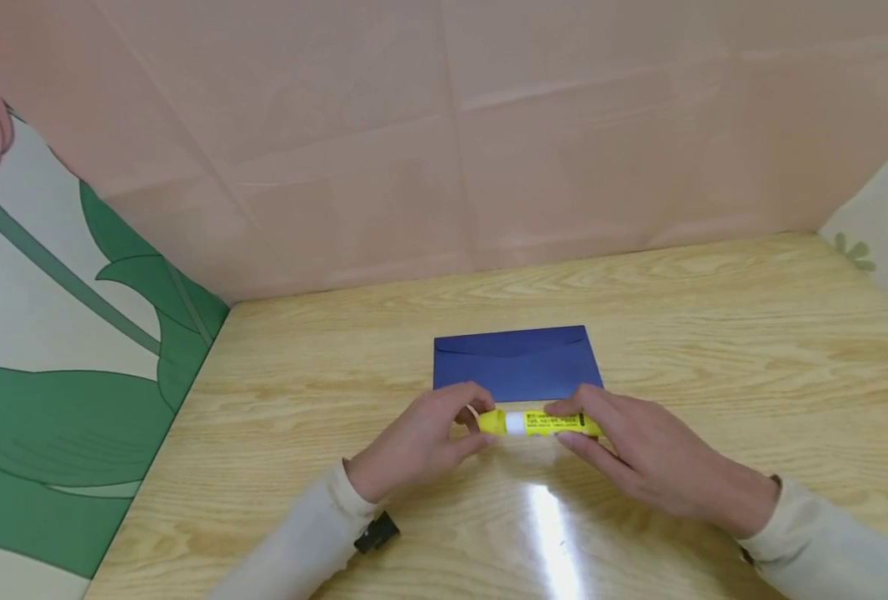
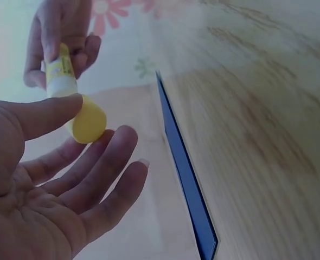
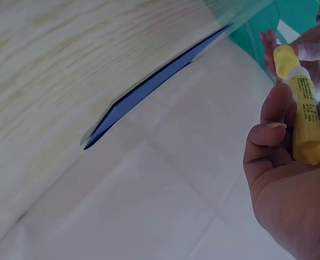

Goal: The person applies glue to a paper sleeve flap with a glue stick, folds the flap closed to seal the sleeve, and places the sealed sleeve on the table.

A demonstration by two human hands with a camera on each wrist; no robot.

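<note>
A yellow glue stick (image 1: pixel 552 423) lies level between both hands, just in front of a blue envelope (image 1: pixel 516 371) on the table. My left hand (image 1: pixel 432 435) pinches its yellow cap (image 2: pixel 88 123) between thumb and fingers at the left end. The printed barrel (image 3: pixel 306 116) is gripped by the thumb and fingers of my right hand (image 1: pixel 657 458). Between cap and barrel shows a white collar (image 1: pixel 515 422). Flap side up, the envelope lies flat with its flap folded down; whether it is stuck cannot be seen.
The wood-grain table (image 1: pixel 294 433) runs back to a pink sheet (image 1: pixel 339 167) behind it. A panel with painted green leaves (image 1: pixel 54 425) borders the left side. A black clip-like piece (image 1: pixel 376 532) sits at the left cuff.
</note>
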